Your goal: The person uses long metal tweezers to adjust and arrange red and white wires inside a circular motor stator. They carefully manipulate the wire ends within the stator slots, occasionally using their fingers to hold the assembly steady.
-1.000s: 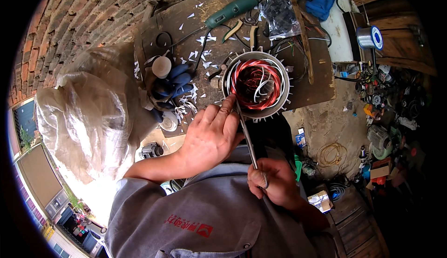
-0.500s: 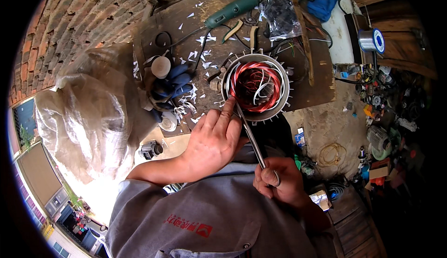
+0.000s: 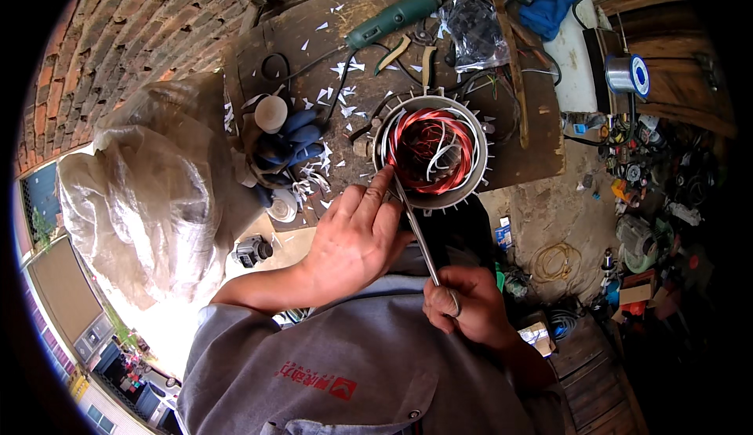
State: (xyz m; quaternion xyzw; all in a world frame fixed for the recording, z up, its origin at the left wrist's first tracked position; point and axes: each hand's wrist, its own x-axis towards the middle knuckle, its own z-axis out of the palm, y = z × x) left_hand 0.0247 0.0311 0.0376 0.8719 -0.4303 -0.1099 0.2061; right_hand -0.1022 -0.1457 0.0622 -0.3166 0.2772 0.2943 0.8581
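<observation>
Landmark: round finned grey metal motor stator (image 3: 434,152) packed with copper-red wire windings, standing open end up at the near edge of the dark wooden workbench (image 3: 518,160).

Left hand (image 3: 353,239): just below-left of the stator, palm down, fingers loosely curled; the fingertips (image 3: 380,179) lie on the stator's near-left rim. It grips nothing; it presses on the rim.

Right hand (image 3: 464,309): below the stator, well clear of it, fisted tight around the lower end of a long thin grey metal rod (image 3: 420,239). The rod runs up and left from the fist; its tip meets the stator's near rim beside the left fingertips. Whether the tip is inside a slot cannot be told.

Left of the stator: blue work gloves (image 3: 294,149), a small white cap (image 3: 271,113), and scattered white paper scraps (image 3: 345,70). Above-left of the stator: green-bodied power tool (image 3: 392,18). Above it: crumpled clear plastic bag (image 3: 471,31). Far left of the stator: large translucent plastic sack (image 3: 149,192). Upper right of the stator: spool with blue flange (image 3: 627,74).
</observation>
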